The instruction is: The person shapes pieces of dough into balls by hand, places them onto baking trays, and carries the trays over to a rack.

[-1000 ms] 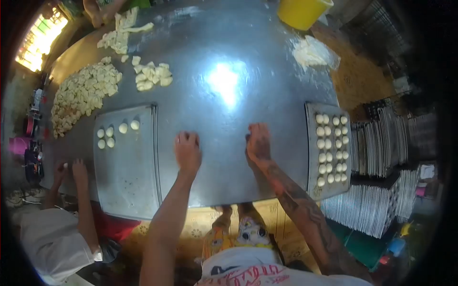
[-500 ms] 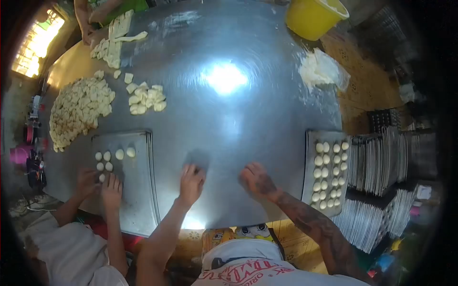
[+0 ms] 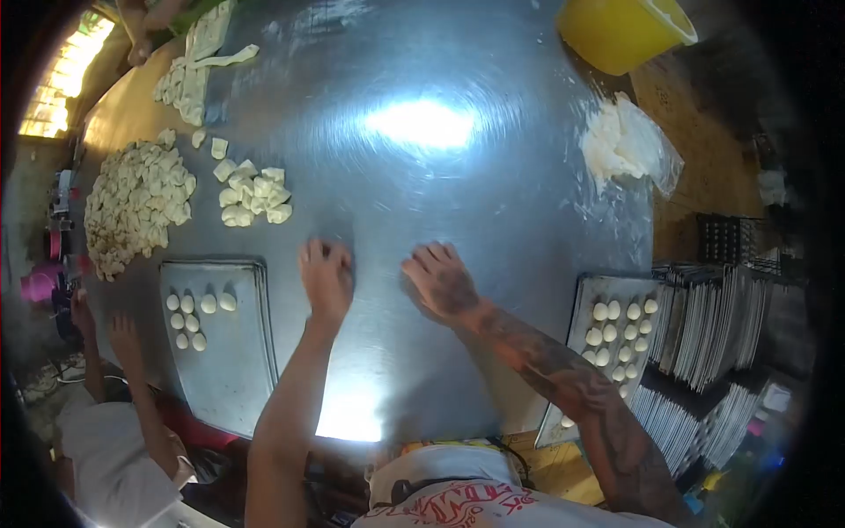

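My left hand (image 3: 326, 278) rests on the steel table (image 3: 387, 202) with its fingers curled down into a cup. To its right, my right hand (image 3: 440, 280) lies palm down, fingers likewise bent in. Whatever is under either palm is hidden. Left of my left hand is a metal tray (image 3: 220, 378) with several round dough balls (image 3: 209, 304) at its far end. Beyond it sits a small group of cut dough pieces (image 3: 253, 195). A second tray (image 3: 576, 370) with rows of dough balls stands to the right, partly covered by my right forearm.
A large heap of dough pieces (image 3: 141, 202) and dough strips (image 3: 198, 70) lie at the left. Flour on a plastic sheet (image 3: 620, 145) and a yellow bucket (image 3: 616, 35) are at the far right. Stacked trays (image 3: 709, 326) stand beside the table. A co-worker's hand (image 3: 125, 336) is at the left edge.
Both my hands have moved farther up the table and remain curled. The co-worker's hands have left the left tray and shifted left. The whole view has shifted a little.
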{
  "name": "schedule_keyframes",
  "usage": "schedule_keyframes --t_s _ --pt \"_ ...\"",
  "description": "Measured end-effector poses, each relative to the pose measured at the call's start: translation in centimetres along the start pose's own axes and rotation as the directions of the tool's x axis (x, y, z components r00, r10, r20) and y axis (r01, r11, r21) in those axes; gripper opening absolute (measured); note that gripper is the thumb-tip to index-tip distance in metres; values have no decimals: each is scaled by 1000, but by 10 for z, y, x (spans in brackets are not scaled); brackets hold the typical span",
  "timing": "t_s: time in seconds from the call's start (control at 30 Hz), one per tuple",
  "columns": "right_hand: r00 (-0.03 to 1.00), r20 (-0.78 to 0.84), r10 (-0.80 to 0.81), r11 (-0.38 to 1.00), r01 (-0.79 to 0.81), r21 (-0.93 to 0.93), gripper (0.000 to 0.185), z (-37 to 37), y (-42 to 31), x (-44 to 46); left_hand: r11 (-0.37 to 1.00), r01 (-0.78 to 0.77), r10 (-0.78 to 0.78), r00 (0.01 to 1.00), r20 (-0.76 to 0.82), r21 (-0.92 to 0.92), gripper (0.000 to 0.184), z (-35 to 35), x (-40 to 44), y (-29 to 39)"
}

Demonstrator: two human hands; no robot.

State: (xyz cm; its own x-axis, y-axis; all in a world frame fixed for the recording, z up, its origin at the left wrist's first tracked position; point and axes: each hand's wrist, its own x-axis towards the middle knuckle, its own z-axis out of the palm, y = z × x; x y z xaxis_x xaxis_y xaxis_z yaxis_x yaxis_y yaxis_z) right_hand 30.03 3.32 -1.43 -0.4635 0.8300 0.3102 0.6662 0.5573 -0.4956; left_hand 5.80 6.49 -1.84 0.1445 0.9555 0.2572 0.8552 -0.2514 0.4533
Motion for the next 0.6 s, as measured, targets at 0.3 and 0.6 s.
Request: schedule_keyframes --t_s 0.3,0.6 --pt "1000 -2 -5 1000 5 15 19 17 4 17 986 -146 150 987 52 -77 14 3 7 -1" --pt "793 -297 532 843 -463 274 54 1 -36 5 957 8 -34 996 -85 -290 27 -33 3 25"
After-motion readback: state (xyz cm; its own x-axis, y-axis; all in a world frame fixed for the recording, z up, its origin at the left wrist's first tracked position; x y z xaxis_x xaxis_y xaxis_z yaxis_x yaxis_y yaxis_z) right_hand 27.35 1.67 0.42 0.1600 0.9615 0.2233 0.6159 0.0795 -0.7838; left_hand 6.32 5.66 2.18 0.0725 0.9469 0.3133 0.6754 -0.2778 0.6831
